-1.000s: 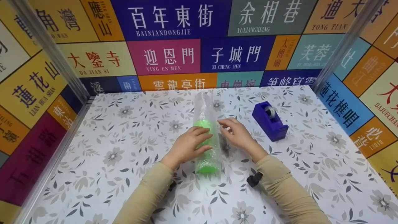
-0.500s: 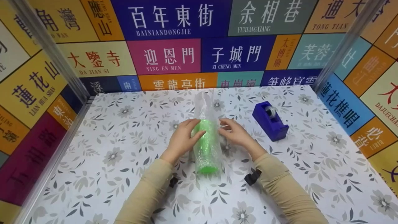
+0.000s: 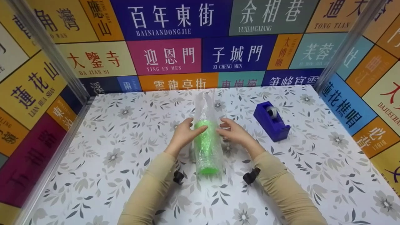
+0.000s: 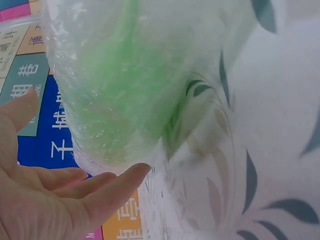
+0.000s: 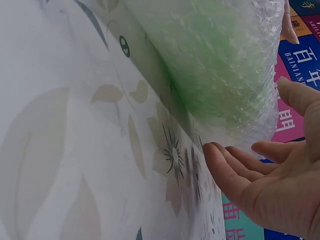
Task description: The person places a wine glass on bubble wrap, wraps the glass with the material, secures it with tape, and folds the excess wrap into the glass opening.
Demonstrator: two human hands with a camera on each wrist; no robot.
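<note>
A green, roughly cylindrical thing in clear bubble wrap (image 3: pixel 208 150) lies on the table, its length running away from me. Loose wrap (image 3: pixel 204 104) stretches past its far end. My left hand (image 3: pixel 182 135) is at its left side, thumb reaching over the top and fingers spread. From the right, my right hand (image 3: pixel 236 134) has its loosely bent fingertips at the wrap's edge. In the left wrist view the fingers (image 4: pixel 117 192) lie beside the wrapped end (image 4: pixel 120 100). The right wrist view has the fingers (image 5: pixel 230 172) low along the wrap (image 5: pixel 240 90).
A blue tape dispenser (image 3: pixel 272 122) with a roll of clear tape (image 3: pixel 272 112) stands to the right of my right hand. The table (image 3: pixel 131 187) has a leaf and flower print. Sign-covered panels (image 3: pixel 170 56) rise behind and on both sides.
My left hand has drawn back from across the top of the green bundle to its left side. My right hand has shifted slightly left, closer to the wrap. The bundle stays in place.
</note>
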